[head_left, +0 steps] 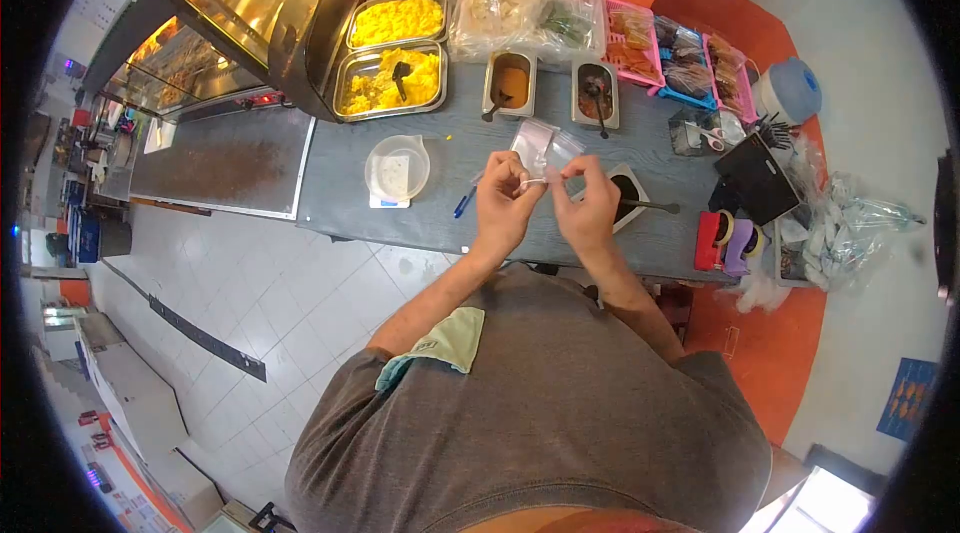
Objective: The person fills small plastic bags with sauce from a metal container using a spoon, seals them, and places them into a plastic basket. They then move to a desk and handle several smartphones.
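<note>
Hands (503, 205) pinch plastic bag (536, 143); metal trays (395, 115) hold yellow food (398, 21).

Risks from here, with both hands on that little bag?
Likeliest: the thin plastic bag could slip or tear, since the left hand and right hand seem to hold it by fingertips.
Right hand is close to the dark-filled container; a bump on its utensil handle might spill it.
Blue pen near the table's front edge could roll off.
</note>
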A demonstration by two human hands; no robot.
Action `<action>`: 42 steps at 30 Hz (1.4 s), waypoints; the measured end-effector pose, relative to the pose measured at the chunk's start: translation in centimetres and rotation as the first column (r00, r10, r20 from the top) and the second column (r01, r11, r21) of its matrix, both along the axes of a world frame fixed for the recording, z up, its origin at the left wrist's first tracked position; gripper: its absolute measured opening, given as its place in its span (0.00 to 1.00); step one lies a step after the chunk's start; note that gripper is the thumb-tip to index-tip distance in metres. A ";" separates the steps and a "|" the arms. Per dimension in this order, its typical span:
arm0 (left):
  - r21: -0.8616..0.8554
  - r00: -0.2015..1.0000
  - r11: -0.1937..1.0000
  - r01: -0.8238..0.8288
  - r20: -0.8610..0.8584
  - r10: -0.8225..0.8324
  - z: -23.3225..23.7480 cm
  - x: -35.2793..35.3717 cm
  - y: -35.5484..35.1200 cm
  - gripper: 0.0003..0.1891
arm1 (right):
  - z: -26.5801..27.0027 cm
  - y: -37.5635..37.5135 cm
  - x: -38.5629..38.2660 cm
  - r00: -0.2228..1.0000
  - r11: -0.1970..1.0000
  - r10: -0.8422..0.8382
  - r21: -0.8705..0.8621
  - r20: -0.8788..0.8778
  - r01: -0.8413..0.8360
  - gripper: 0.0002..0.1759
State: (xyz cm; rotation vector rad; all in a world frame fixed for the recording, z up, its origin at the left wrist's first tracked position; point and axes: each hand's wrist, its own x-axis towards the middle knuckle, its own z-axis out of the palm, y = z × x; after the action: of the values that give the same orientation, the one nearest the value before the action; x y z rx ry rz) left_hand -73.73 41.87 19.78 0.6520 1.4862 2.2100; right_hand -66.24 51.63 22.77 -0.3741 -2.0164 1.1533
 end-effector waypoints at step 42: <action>-0.575 0.909 0.711 0.406 0.335 -0.247 -15.7 7.9 3.6 0.19 | -15.8 13.6 15.4 0.894 0.657 -0.068 -0.655 0.443 0.374 0.18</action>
State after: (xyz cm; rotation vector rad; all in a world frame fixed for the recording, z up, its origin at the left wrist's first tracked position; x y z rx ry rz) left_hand -65.87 45.45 4.03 0.3655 1.6912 1.3224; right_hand -50.86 65.22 6.92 -1.3186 -1.6355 1.7988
